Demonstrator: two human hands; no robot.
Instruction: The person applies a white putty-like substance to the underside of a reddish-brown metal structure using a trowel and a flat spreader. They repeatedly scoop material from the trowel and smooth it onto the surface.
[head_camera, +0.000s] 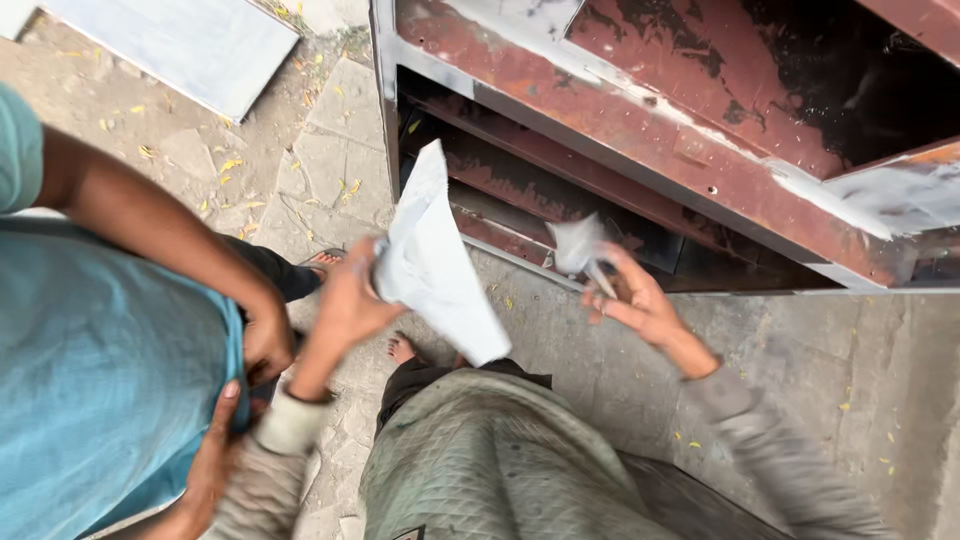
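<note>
White sheet (435, 265) in your left hand (345, 305), small crumpled scrap (578, 245) in your right hand (635, 300).
Your left fingers clench the sheet's edge; its lower corner hangs over your knee. Your right hand pinches the blurred scrap before the rusty metal cabinet (680, 140), cut off at the frame's top. Another person's blue shirt (100, 370) hides the ground at left.

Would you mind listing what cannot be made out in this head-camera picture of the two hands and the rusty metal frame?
- Small crumpled grey scrap in the right hand: motion blur hides its kind and the thin piece under it.
- Large white folded sheet: the left hand covers its gripped edge.
- Rusty red-brown metal frame: cut off by the top and right edges; its inside is in dark shadow.
- Person in the blue shirt: cut off by the left edge.
</note>
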